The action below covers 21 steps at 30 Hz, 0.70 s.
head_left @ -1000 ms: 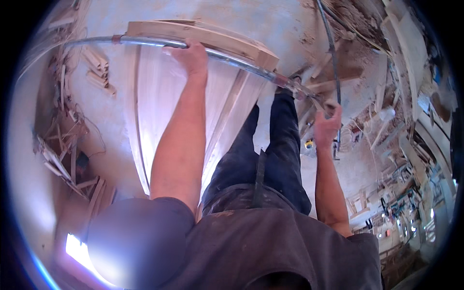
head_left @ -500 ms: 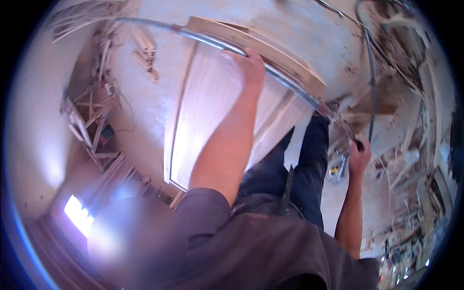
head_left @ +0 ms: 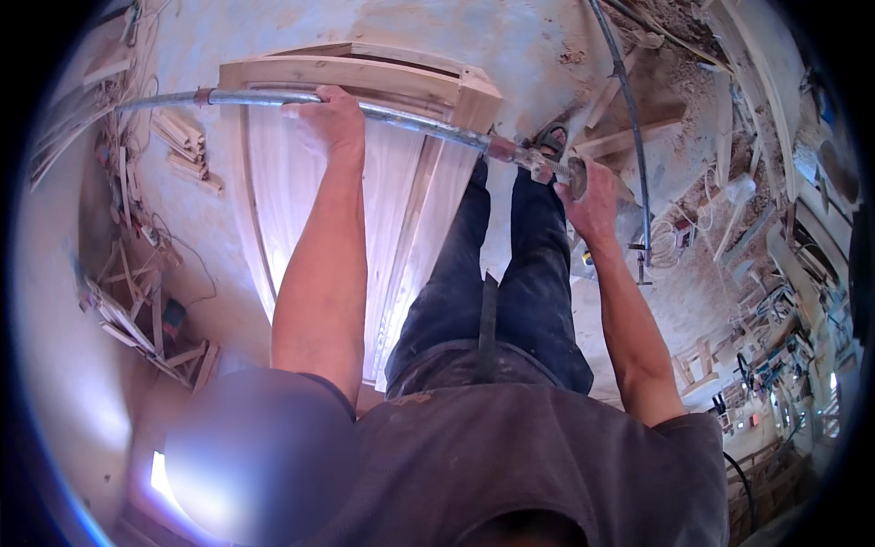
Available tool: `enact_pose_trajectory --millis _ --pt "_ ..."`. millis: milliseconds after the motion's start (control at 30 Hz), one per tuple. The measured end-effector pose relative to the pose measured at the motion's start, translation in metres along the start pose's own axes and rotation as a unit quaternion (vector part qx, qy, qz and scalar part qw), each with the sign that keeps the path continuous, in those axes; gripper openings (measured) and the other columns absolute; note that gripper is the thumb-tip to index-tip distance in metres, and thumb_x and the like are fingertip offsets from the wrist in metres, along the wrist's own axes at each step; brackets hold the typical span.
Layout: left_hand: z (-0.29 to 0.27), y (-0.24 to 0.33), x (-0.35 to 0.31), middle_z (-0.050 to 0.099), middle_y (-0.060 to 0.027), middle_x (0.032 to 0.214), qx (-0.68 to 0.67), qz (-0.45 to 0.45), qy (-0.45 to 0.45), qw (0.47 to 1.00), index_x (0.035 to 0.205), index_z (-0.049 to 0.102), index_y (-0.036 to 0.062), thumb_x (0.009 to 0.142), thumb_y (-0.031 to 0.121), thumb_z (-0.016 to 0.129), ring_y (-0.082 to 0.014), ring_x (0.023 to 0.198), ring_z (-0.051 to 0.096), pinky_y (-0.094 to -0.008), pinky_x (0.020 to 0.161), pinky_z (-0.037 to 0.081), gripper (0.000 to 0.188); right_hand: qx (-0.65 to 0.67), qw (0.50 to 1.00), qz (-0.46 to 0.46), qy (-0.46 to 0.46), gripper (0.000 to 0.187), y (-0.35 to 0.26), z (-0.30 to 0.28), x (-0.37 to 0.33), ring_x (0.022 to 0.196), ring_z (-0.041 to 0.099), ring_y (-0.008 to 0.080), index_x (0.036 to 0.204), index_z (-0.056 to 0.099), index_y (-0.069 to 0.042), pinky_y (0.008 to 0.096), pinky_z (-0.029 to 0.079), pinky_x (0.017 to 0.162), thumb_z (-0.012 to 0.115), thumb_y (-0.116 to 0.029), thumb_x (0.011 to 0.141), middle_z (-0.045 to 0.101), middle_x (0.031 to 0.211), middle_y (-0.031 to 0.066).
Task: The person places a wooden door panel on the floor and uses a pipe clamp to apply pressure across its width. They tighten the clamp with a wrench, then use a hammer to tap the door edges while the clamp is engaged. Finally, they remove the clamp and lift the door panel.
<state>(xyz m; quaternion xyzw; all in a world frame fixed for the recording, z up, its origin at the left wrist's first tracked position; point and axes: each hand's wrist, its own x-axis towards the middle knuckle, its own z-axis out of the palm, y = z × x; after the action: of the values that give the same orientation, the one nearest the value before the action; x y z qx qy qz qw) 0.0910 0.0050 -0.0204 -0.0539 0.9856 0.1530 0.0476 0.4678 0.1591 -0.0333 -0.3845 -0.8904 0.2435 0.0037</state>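
Well, hands [head_left: 335, 123] [head_left: 594, 199] on clamp [head_left: 419, 122], wooden frame [head_left: 351, 73] (panel [head_left: 292, 173] inside)

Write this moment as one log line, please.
Left hand: holds metal bar | right hand: on end handle | wooden panel: bar crosses over it

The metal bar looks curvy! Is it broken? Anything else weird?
The metal bar shows no clear break; the wide lens curves straight edges, so I can't tell if it's bent. Brown, sawdust-like debris lies scattered on the floor at upper right, around loose boards, which looks messy.
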Motion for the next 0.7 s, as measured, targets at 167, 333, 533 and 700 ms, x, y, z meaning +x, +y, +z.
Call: enact_pose_trajectory --millis 167,333,533,700 --pt "0.01 -0.016 0.012 0.067 -0.0326 0.092 -0.03 0.01 0.008 0.999 0.133 0.023 -0.0293 0.088 0.028 0.05 -0.0442 0.089 0.067 -0.0498 0.081 0.052 0.078 0.037 0.997 -0.065 -0.002 0.042 -0.013 -0.014 0.03 0.106 0.057 0.0373 0.117 0.061 -0.004 0.0462 0.043 0.095 0.074 -0.025 0.083 0.064 0.109 0.016" --pt "-0.007 0.009 -0.001 0.062 -0.0353 0.105 -0.066 -0.032 -0.044 0.996 0.119 0.04 -0.024 0.085 0.031 0.052 -0.0431 0.101 0.064 -0.0445 0.088 0.05 0.065 0.124 0.992 -0.012 -0.007 0.035 -0.005 -0.009 0.031 0.1 0.063 0.0341 0.107 0.067 -0.003 0.0409 0.049 0.088 0.076 -0.026 0.082 0.068 0.102 0.0169" --pt "0.002 0.005 0.004 0.065 -0.0337 0.098 -0.036 -0.016 -0.03 0.999 0.119 0.037 -0.0252 0.089 0.032 0.049 -0.0434 0.093 0.066 -0.0465 0.085 0.05 0.066 0.143 0.949 0.131 -0.247 0.044 0.012 -0.026 0.059 0.092 0.069 0.0313 0.105 0.07 0.0 0.0395 0.052 0.083 0.076 -0.036 0.08 0.071 0.093 0.0212" --pt "0.027 -0.037 0.019 0.058 -0.0413 0.114 -0.053 0.033 -0.012 0.998 0.134 0.02 -0.0278 0.096 0.034 0.046 -0.0461 0.108 0.061 -0.0493 0.095 0.046 0.077 0.275 0.936 0.089 -0.199 0.041 0.035 -0.008 0.032 0.095 0.066 0.0258 0.119 0.067 0.0 0.0371 0.05 0.085 0.064 -0.03 0.093 0.071 0.103 0.0168"
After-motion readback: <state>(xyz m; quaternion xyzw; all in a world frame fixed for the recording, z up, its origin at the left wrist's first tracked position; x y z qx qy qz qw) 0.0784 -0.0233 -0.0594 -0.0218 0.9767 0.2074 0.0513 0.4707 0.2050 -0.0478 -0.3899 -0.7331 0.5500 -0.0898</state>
